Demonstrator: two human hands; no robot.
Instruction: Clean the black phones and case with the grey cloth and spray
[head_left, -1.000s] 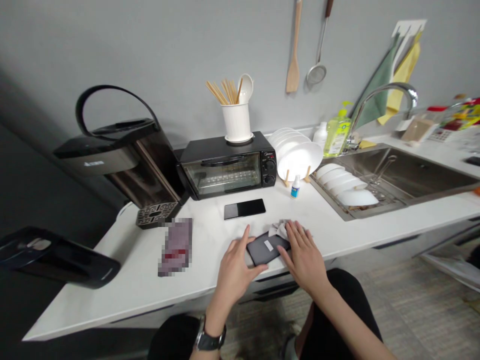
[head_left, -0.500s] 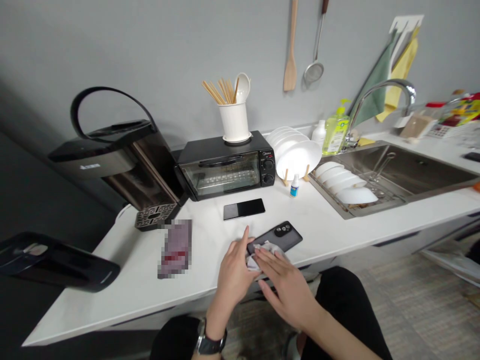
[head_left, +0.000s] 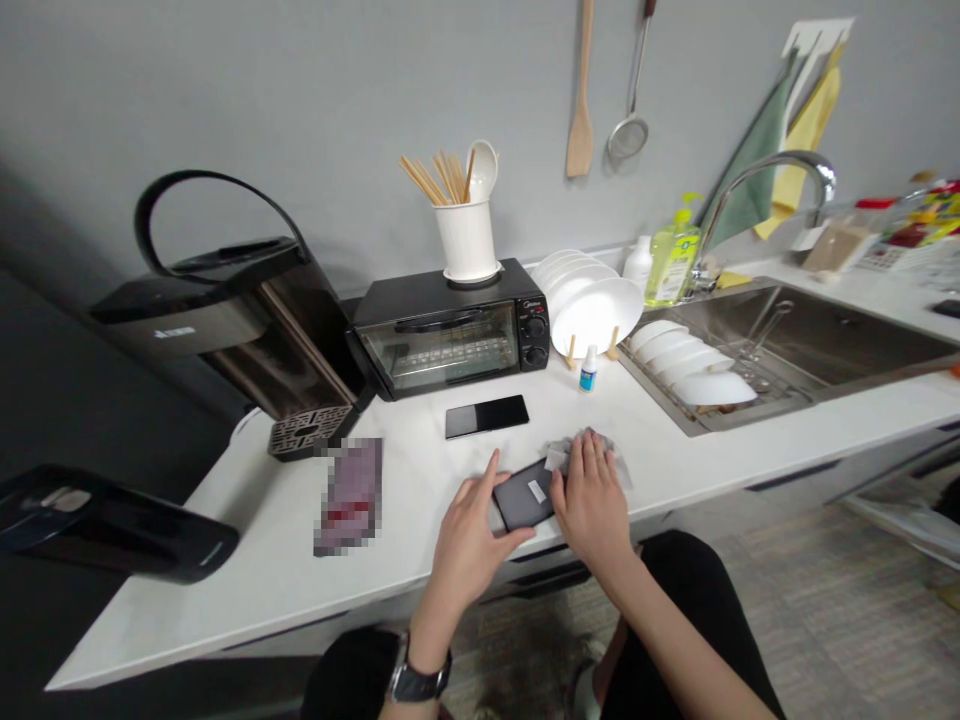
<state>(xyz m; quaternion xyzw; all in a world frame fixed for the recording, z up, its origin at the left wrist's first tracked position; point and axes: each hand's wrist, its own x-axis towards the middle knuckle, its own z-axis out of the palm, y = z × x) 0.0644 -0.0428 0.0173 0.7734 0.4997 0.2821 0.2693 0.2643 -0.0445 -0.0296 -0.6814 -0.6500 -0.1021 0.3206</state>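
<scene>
A dark grey smartphone [head_left: 520,497] lies back up near the counter's front edge, a small white label on its back. My left hand [head_left: 466,535], with a watch on its wrist, steadies its left end between thumb and fingers. Spread over the right end is a thin light grey cloth [head_left: 556,455], pressed under the fairly flat fingers of my right hand [head_left: 596,505]. Hand and cloth hide the phone's camera end. Behind it rests a second phone [head_left: 487,416], black screen up. A small white bottle with a blue label [head_left: 588,370] stands farther back.
A toaster oven [head_left: 454,335] bears a white utensil holder [head_left: 466,243]. Left are a black drink machine [head_left: 247,320], a dark cylindrical object [head_left: 120,525] and a pixelated purple item [head_left: 352,495]. Right are racked plates [head_left: 596,315] and a sink [head_left: 825,385] with bowls [head_left: 694,370].
My right hand has slid the cloth from the phone's left part to its right end, covering the cameras and baring the label. My left hand stays at the left end, its thumb now lower along the edge.
</scene>
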